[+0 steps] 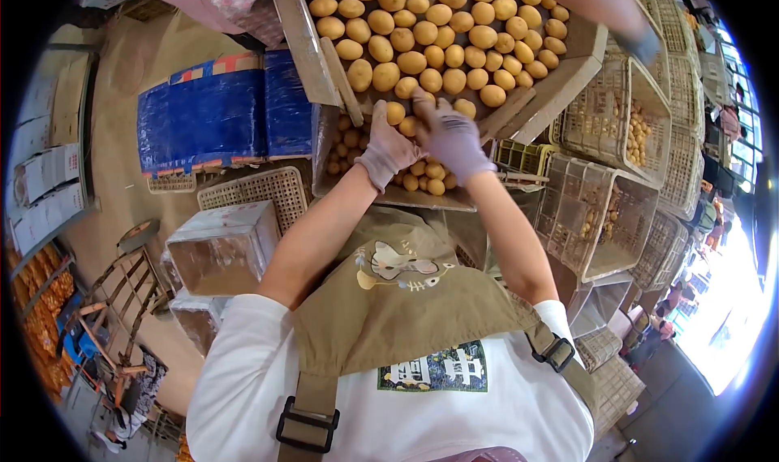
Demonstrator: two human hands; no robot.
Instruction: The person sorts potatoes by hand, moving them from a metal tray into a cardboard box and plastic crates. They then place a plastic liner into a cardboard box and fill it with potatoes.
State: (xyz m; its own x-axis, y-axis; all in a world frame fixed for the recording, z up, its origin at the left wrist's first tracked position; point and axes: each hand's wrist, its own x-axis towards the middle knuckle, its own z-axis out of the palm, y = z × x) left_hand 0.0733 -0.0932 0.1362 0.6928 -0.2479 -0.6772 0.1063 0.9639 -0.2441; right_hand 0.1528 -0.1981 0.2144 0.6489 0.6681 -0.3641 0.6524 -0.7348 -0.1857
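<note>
Round yellow-brown potatoes (454,79) cover a sloping tray with wooden side boards (519,113). Below its lower end, more potatoes (422,178) lie in a box (324,129). My left hand (388,147), in a pale glove, is at the tray's outlet with its fingers stretched upward beside a potato (395,112). Close on its right, my gloved right hand (456,137) reaches over the outlet, fingers apart and slightly blurred, near another potato (408,127). Neither hand plainly grips a potato; the palms are hidden.
Another person's blurred arm (576,0) reaches over the tray's far right. Plastic crates (600,219), some holding potatoes, stack up on the right. A blue-wrapped stack (203,113), an open carton (223,247) and a metal-framed cart (122,300) stand on the left.
</note>
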